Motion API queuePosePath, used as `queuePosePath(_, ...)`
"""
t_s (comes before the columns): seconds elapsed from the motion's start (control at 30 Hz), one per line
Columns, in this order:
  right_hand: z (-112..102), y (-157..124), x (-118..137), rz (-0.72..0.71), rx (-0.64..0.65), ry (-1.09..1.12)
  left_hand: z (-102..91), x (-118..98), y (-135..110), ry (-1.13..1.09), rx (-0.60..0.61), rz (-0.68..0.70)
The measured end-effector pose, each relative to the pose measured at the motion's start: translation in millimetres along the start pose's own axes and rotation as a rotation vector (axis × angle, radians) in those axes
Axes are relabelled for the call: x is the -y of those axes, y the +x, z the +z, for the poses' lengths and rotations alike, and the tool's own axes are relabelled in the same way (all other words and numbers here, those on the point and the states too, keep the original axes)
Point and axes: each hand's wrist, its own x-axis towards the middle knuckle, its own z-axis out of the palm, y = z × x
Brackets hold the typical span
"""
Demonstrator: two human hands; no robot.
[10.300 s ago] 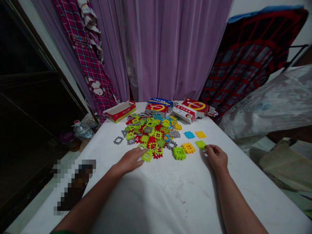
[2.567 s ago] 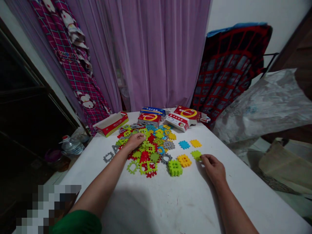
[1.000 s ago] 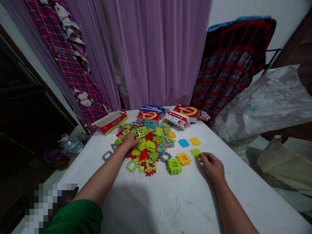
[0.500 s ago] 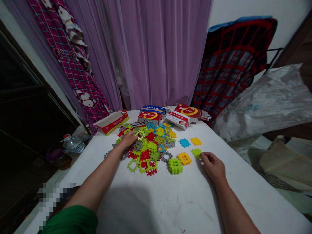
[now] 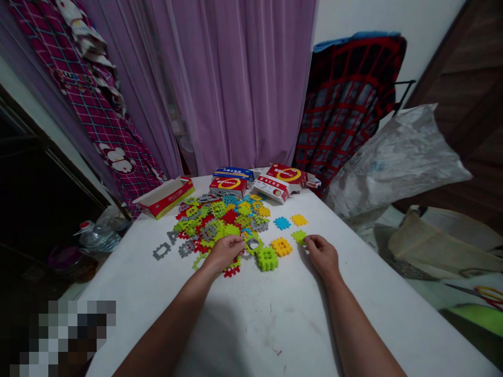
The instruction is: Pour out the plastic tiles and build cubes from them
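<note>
My right hand (image 5: 324,255) pinches the edge of a light-green interlocking plastic tile (image 5: 299,237), held just over or against the table. My left hand (image 5: 226,254) is at the front of a heap of similar tiles (image 5: 230,229) in green, red, grey, yellow and blue. Its fingers are closed together, but I cannot make out what is between them. A grey tile with a round hole (image 5: 253,245) lies beside its fingertips. Between my hands sit a green block of tiles (image 5: 268,259) and a yellow one (image 5: 282,246). A blue tile (image 5: 282,223) and a yellow tile (image 5: 299,220) lie flat behind.
Along the back of the white table (image 5: 251,319) stand a blue box (image 5: 233,173), several red and white boxes (image 5: 271,189) and an open red box (image 5: 165,199). Purple curtains (image 5: 243,89) hang behind. Left of the table is a plastic jug (image 5: 98,237).
My left hand has moved from the heap's left side toward the right and nearer me, its fingers now closed. My right hand keeps the green tile. The view has shifted slightly.
</note>
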Motion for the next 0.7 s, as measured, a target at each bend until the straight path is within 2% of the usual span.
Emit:
queuePosePath(0.17, 1.3, -0.5, 1.0, -0.005, 0.001, 0.009, 20.3, -3.8, -8.1, -0.044, 0.062, -0.087)
queuePosePath(0.37, 3.4, 1.1, -1.6, -0.008, -0.006, 0.024, 24.9, -14.9, 5.7, 0.049, 0.140, -0.067)
queuePosePath(0.7, 4.7, 1.5, -4.1, -0.022, -0.006, 0.031, 32.1, -23.7, 3.8, 0.144, 0.109, -0.082)
